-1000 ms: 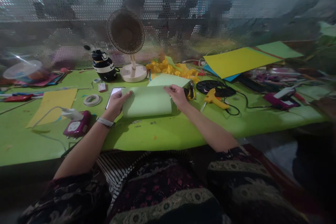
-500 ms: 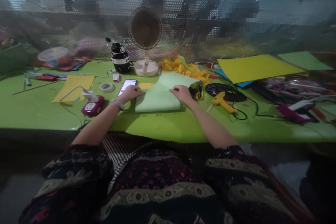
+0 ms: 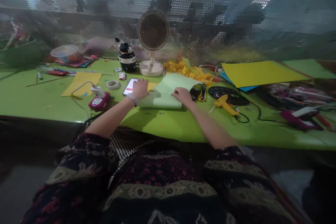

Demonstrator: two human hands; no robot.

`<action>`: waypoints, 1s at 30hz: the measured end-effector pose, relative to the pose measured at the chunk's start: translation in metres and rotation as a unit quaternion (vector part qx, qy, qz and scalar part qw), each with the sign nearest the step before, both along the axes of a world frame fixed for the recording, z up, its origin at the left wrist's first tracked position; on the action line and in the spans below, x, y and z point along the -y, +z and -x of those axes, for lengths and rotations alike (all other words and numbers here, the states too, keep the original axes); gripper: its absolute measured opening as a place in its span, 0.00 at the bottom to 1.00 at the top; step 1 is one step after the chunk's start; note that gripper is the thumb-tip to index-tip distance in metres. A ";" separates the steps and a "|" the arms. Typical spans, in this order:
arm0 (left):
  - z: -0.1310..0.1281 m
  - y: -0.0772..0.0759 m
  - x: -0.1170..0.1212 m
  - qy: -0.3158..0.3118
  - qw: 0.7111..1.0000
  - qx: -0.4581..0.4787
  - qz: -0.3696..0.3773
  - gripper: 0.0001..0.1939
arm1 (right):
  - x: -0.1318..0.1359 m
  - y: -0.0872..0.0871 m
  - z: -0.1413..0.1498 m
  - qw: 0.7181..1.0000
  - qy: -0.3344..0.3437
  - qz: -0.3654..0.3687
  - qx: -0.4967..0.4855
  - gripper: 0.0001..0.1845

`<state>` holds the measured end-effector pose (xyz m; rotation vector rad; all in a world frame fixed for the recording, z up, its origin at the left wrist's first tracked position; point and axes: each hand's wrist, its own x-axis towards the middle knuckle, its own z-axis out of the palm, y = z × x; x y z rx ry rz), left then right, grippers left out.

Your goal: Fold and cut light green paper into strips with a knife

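Observation:
A pale green sheet of paper (image 3: 172, 82) lies in front of me, its near part curled over into a fold. My left hand (image 3: 141, 89), with a pale band on the wrist, rests at the sheet's left end with its fingers stretched forward, partly over a phone (image 3: 129, 86). At the right part of the fold, my right hand (image 3: 183, 96) pinches the paper between thumb and fingers. A small yellow-orange piece of paper (image 3: 151, 86) shows between my left hand and the sheet.
Behind the sheet are a fan (image 3: 151, 68), a black bottle (image 3: 127, 59) and crumpled yellow paper (image 3: 181, 66). Rightward lie a yellow glue gun (image 3: 226, 105) with its cord and a large yellow sheet (image 3: 262, 71). A tape roll (image 3: 112, 84) and purple power adapter (image 3: 99, 102) are left.
My left hand has moved up and right, its fingers now spread forward instead of pinching the sheet's left edge. The near fold lies flatter. The whole view has shifted slightly.

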<state>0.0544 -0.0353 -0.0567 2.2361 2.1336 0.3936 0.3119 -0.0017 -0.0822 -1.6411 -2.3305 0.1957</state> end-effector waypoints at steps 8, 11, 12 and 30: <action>-0.032 0.002 0.000 -0.097 0.989 -0.057 0.096 0.19 | 0.002 0.003 0.001 1.000 -0.009 0.003 -0.006 0.26; -0.041 0.000 0.004 -0.084 0.989 -0.056 0.111 0.25 | 0.002 0.004 0.000 0.999 0.029 0.010 0.029 0.17; -0.044 -0.001 0.009 -0.078 0.989 -0.051 0.111 0.28 | 0.001 0.004 0.000 0.999 0.035 0.009 0.035 0.15; -0.069 -0.025 0.057 -0.031 0.977 -0.058 0.201 0.44 | 0.060 -0.016 0.074 0.989 0.068 0.083 -0.105 0.37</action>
